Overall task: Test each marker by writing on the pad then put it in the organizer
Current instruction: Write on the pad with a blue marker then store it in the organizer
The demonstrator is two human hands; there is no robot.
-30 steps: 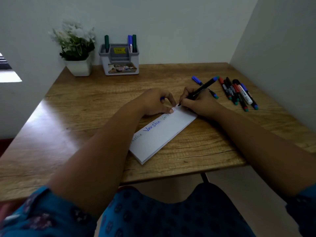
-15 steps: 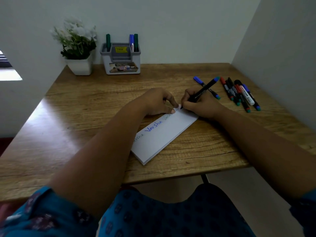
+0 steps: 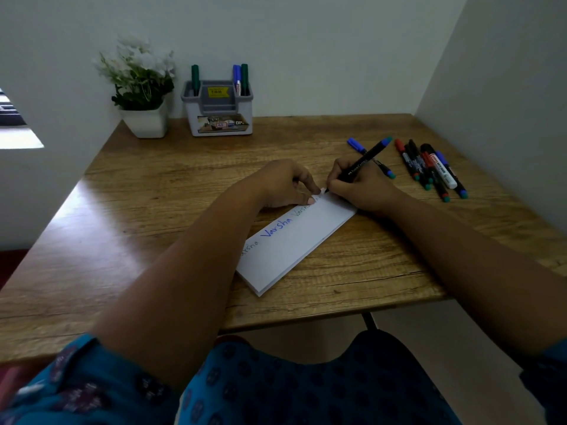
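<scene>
Nearest the camera, a blue patterned garment (image 3: 276, 391) was seen below the edge of the wooden table (image 3: 122, 210). On the table a white pad (image 3: 294, 250) lay at a slant, with words written along its left edge in grey and blue ink. The far corner of the pad was pressed down by the left hand (image 3: 276, 187), its fingers curled and its thumb laid on the paper; whether anything was held inside it could not be told. Just beside it, a black marker (image 3: 362, 162) was gripped by the right hand (image 3: 359, 187), the tip set at the pad's far corner and the blue end tilted up and away. Further right, loose markers (image 3: 429, 167) lay together. Against the wall stood a grey organizer (image 3: 219, 111), three markers upright in it, beside a potted plant (image 3: 141, 90).
</scene>
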